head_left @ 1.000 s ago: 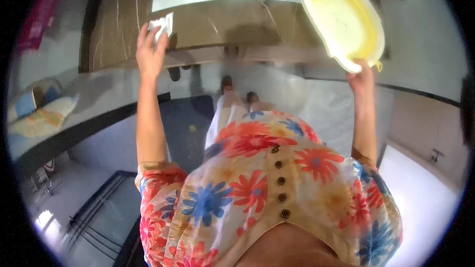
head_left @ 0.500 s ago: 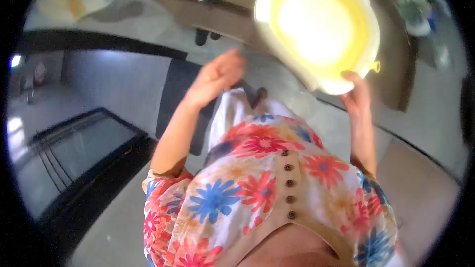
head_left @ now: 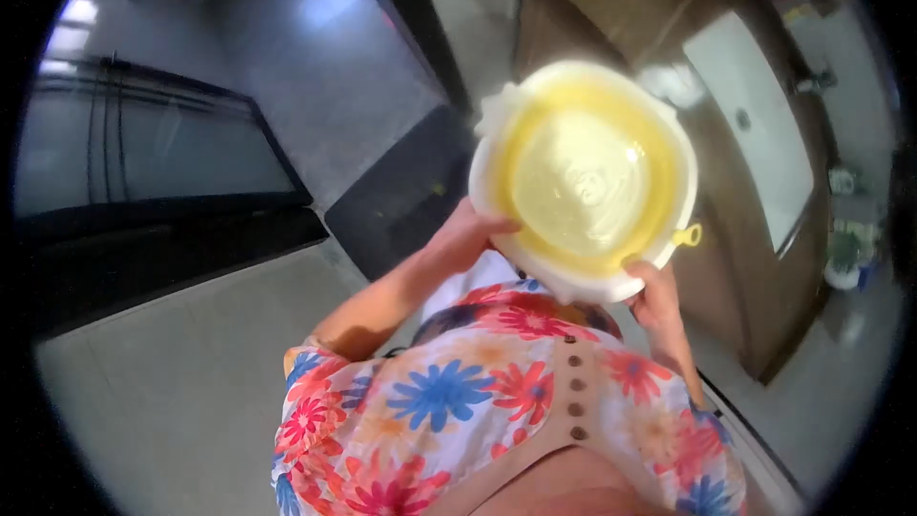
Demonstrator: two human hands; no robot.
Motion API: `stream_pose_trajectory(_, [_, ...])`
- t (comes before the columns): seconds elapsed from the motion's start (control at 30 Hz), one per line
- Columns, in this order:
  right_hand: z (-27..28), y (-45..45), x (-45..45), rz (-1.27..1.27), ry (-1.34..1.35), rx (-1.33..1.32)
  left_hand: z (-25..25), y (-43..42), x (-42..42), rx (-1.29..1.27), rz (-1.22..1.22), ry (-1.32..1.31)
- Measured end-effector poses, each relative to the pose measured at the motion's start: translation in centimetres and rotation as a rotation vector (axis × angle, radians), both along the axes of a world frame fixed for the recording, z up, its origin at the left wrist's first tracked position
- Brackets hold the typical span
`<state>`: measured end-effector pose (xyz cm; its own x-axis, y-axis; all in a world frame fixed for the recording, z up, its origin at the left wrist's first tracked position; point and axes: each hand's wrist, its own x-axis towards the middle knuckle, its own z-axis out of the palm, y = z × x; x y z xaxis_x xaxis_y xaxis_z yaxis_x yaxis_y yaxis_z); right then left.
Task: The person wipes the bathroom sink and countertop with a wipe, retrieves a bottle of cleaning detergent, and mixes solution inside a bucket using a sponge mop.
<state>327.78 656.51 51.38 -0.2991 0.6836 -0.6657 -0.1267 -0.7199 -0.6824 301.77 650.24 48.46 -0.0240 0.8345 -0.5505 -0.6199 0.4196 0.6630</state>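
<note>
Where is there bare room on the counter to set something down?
In the picture, the brown counter looks bare below the sink, right of the held yellow-white tub. A crumpled white thing narrows the strip between them; blurred items crowd beyond the sink.

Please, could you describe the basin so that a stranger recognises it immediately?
Find the flowered shirt. Just in front of it, the left hand and right hand hold the basin. Unlike the white sink farther right, it has a yellow band inside its white rim and a yellow loop.
</note>
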Motion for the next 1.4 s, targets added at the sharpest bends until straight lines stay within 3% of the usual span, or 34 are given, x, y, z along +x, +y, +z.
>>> stream_pose_trajectory(0.1, [-0.9,5.9,1.7,0.133,0.062,-0.024,0.8,3.0,2.1,-0.029,0.107,0.033])
stream_pose_trajectory(0.2, [-1.7,-1.0,-5.9,0.236,-0.004,-0.023,-1.6,-5.6,-4.7,-0.022,0.176,-0.059])
stream_pose_trajectory(0.47, [-5.1,2.9,-16.1,0.725,0.072,-0.082,-9.5,-13.0,-15.1,-0.121,0.455,-0.166])
stream_pose_trajectory(0.57, [-4.7,6.2,-16.7,0.726,0.060,-0.106,-13.8,-16.3,-16.6,-0.335,0.633,-0.196])
stream_pose_trajectory(0.63, [-4.9,8.0,-16.8,0.731,0.042,-0.115,-16.1,-19.5,-16.4,-0.159,0.729,-0.299])
stream_pose_trajectory(0.67, [-4.8,9.1,-17.2,0.749,0.025,-0.101,-16.4,-19.9,-16.6,-0.064,0.772,-0.341])
stream_pose_trajectory(0.7, [-4.8,10.1,-17.9,0.765,0.009,-0.089,-14.7,-19.2,-16.6,-0.145,0.826,-0.255])
stream_pose_trajectory(0.83, [-5.1,13.3,-20.3,0.805,-0.007,-0.035,-16.0,-21.1,-16.4,-0.132,1.066,-0.204])
stream_pose_trajectory(0.97, [-6.4,18.3,-22.4,0.777,-0.031,-0.029,-19.1,-20.5,-16.4,-0.345,1.391,-0.196])
stream_pose_trajectory(1.1, [-7.5,22.6,-23.6,0.748,-0.068,0.025,-22.2,-20.2,-17.1,-0.496,1.502,-0.181])
stream_pose_trajectory(1.2, [-8.8,23.4,-24.4,0.781,-0.126,0.128,-28.1,-24.5,-19.6,-0.503,1.363,-0.302])
stream_pose_trajectory(1.4, [-9.4,22.9,-22.6,0.856,-0.385,0.087,-28.0,-16.1,-33.2,-0.643,1.508,-0.134])
